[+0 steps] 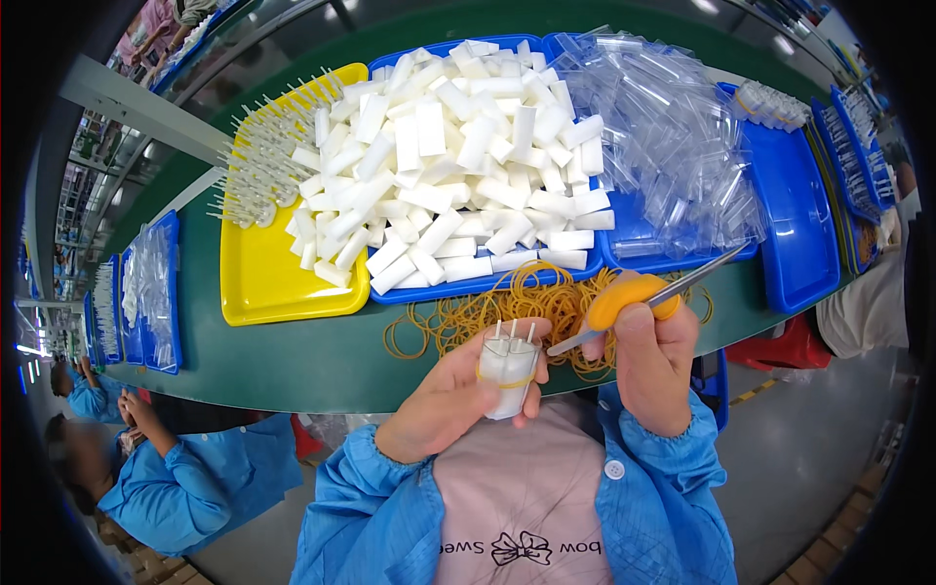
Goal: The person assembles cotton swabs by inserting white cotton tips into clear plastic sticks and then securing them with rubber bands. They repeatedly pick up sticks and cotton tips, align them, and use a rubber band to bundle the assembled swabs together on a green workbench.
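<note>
My left hand (444, 400) is closed round a short bundle of white pieces in clear sleeves (507, 372), held upright in front of my chest. A yellow rubber band circles the bundle, and thin white stems stick up from its top. In my right hand (655, 375) lies a slim, straight grey metal tool (704, 272), possibly tweezers. Its lower tip is close beside the bundle; whether they touch I cannot tell. A bright orange piece (624, 298) curves over the tool at my fingers, and the grip partly hides it. Loose yellow rubber bands (429, 331) lie just beyond both hands.
A blue tray (458, 291) is heaped with white blocks, some spilling over a yellow tray (283, 297) of stemmed white parts. Clear plastic sleeves (663, 146) fill another blue tray. Further right is a blue tray (799, 244) with white parts. A co-worker's blue sleeve (175, 497) shows left.
</note>
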`<state>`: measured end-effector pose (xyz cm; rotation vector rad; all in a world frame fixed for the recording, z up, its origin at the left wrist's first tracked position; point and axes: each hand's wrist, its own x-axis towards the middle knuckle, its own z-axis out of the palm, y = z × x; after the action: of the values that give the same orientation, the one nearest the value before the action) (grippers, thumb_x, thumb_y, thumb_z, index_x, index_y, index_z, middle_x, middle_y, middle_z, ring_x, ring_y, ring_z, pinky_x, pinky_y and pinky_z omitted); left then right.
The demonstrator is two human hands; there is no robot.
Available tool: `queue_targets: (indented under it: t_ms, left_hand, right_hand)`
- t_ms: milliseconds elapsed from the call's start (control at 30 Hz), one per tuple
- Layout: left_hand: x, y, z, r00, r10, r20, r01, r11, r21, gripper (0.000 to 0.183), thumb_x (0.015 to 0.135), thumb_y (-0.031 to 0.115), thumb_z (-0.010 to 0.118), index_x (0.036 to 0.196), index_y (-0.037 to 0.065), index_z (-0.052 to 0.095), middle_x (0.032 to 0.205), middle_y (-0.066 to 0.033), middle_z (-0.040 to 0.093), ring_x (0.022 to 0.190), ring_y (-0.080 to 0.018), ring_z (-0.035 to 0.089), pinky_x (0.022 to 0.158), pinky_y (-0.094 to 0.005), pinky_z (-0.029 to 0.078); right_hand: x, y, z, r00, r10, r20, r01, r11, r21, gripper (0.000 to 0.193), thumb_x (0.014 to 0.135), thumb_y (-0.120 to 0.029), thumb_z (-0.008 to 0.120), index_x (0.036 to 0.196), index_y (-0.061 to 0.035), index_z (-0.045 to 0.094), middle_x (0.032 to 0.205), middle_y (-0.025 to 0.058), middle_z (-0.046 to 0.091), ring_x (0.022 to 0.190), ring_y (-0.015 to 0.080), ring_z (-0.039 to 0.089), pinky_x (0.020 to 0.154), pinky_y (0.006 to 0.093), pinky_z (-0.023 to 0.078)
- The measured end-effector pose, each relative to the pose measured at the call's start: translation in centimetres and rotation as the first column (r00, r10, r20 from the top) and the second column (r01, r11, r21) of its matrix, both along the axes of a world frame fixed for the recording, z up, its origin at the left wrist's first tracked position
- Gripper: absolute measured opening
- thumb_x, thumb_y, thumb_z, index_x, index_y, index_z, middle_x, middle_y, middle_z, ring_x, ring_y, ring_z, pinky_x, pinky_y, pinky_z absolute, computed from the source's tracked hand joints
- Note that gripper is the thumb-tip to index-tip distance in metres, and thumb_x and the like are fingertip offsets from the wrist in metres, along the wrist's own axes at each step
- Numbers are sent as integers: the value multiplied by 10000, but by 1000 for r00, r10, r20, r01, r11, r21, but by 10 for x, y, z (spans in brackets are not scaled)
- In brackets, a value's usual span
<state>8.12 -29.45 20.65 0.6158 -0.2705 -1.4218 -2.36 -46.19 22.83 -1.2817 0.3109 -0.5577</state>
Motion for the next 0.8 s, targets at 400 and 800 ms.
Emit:
queue_targets:
  t_ms: [400, 800]
  left_hand:
    - [-6, 2, 7, 946, -92, 312, 35, 983, 181, 606, 840, 86, 615, 1358, 15, 309, 1155, -67, 496, 1039, -127, 506, 901, -273, 408]
    - [-7, -1, 6, 892, -82, 446, -20, 976, 218, 575, 831, 46, 604, 1338, 16, 333, 1157, -52, 489, 1033, -113, 493, 908, -265, 389]
  right_hand:
    - [4, 3, 3, 984, 156, -88, -152, 987, 48, 225, 929, -193, 524, 909, 13, 610, 756, 32, 605, 626, 48, 519, 550, 187, 424]
    - [8, 6, 5, 989, 107, -103, -142, 889, -435, 147, 871, -113, 566, 826, 14, 624, 718, 49, 595, 581, 112, 535, 522, 241, 415]
